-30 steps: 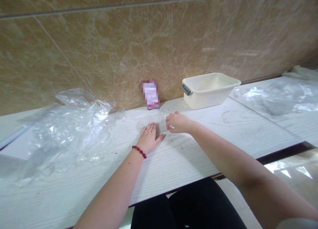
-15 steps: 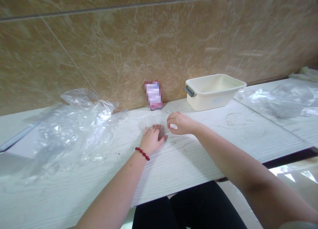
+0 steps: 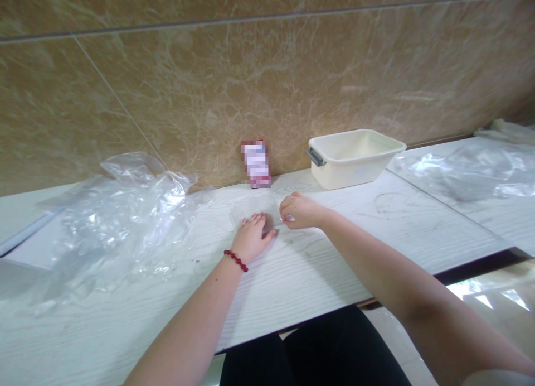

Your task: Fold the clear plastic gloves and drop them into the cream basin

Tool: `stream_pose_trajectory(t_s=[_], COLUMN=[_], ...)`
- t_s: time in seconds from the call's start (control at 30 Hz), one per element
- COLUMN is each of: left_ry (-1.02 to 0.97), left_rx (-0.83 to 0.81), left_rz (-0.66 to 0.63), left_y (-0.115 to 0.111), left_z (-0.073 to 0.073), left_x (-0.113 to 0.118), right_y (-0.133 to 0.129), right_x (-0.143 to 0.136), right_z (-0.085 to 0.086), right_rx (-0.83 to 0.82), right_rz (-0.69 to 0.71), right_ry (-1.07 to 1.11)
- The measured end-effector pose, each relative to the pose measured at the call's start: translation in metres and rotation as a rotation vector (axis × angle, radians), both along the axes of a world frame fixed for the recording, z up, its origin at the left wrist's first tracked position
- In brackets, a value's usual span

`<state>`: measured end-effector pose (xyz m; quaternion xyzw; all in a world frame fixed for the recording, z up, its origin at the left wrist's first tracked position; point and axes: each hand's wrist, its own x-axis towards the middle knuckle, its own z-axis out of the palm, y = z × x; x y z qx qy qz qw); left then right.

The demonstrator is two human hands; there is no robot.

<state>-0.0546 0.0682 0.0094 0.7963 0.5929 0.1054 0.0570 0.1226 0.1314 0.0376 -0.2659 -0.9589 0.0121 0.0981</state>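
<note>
My left hand (image 3: 253, 238) lies palm down with its fingers spread, pressing on a thin clear plastic bag (image 3: 243, 205) laid flat on the white wood-grain table (image 3: 309, 280). A red bead bracelet (image 3: 236, 260) circles that wrist. Just to the right, my right hand (image 3: 304, 211) is closed in a pinch at the plastic's right side. A small white piece (image 3: 289, 218) peeks out between its fingers; most of it is covered, so I cannot tell its kind. Whether this hand also grips the plastic does not show.
A phone-sized upright object (image 3: 256, 164), blurred out, leans on the marble wall (image 3: 209, 85). Beside it stands a cream plastic bin (image 3: 351, 171) with a grey handle. Crumpled clear plastic bags (image 3: 125, 218) cover the left side; more clear plastic (image 3: 476, 168) lies far right.
The view has shifted slightly. Less of the white piece shows in my right hand, which stays pinched. My left hand keeps its flat pose on the plastic.
</note>
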Motion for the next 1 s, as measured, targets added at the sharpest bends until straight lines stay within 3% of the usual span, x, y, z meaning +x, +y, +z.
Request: stream_pose_trajectory(t_s=[0.27,0.43,1.0], left_ry=[0.003,0.005,-0.043], left_rx=[0.043,0.047,0.061], left_rz=[-0.004,0.002,-0.022], left_y=[0.000,0.002,0.002], left_z=[0.000,-0.001,-0.002], left_x=[0.000,-0.001,-0.003], right_y=[-0.001,0.004,0.006], right_x=[0.001,0.008,-0.003], right_z=[0.004,0.000,-0.008], right_rx=[0.023,-0.044,0.008], right_rz=[0.032,0.097,0.078], right_ry=[0.100,0.095,0.104])
